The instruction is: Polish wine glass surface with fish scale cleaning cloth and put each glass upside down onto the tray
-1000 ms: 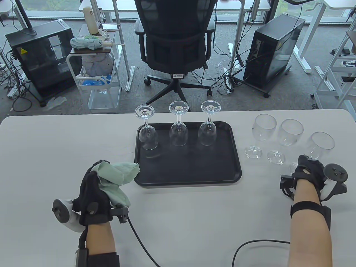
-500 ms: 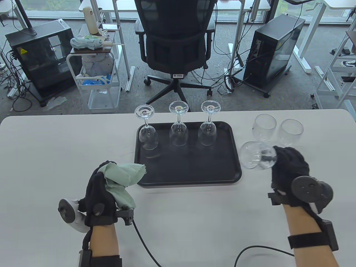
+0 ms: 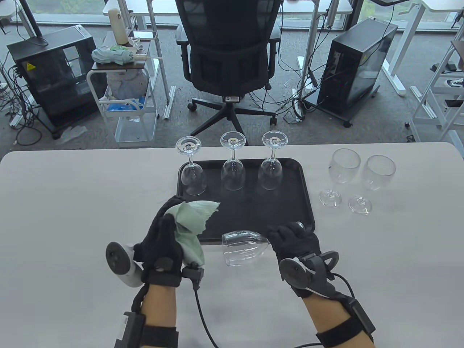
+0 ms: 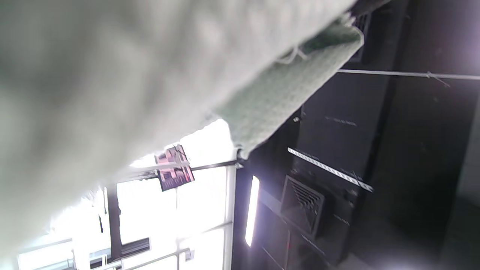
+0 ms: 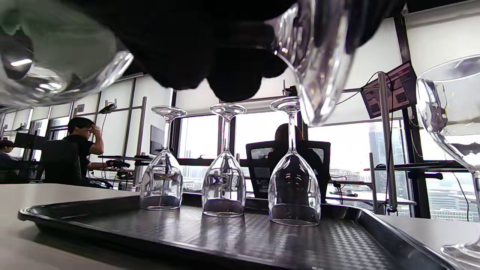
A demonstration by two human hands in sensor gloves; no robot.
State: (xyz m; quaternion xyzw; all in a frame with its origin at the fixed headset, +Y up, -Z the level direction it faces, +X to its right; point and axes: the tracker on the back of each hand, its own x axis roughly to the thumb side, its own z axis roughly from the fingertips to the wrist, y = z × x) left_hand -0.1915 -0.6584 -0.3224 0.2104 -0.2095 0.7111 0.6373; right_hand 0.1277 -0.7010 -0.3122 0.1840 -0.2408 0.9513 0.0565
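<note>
My right hand (image 3: 290,237) grips a wine glass (image 3: 242,248) by its stem, holding it sideways over the tray's near edge with the bowl pointing left. In the right wrist view the same glass's bowl (image 5: 56,71) and foot (image 5: 318,63) fill the top. My left hand (image 3: 166,235) holds a pale green cloth (image 3: 190,221), which also covers the left wrist view (image 4: 112,75), just left of the bowl. Three glasses (image 3: 232,170) stand upside down along the far side of the black tray (image 3: 275,217). Two upright glasses (image 3: 344,170) remain on the table at the right.
A black office chair (image 3: 228,54) stands beyond the table's far edge. Cables (image 3: 203,319) run from both wrists over the near table. People sit at desks in the background of the right wrist view (image 5: 75,150).
My right hand lifted the nearest of the three upright glasses and carried it left and toward me, turning it sideways. My left hand with the cloth moved right and up toward it.
</note>
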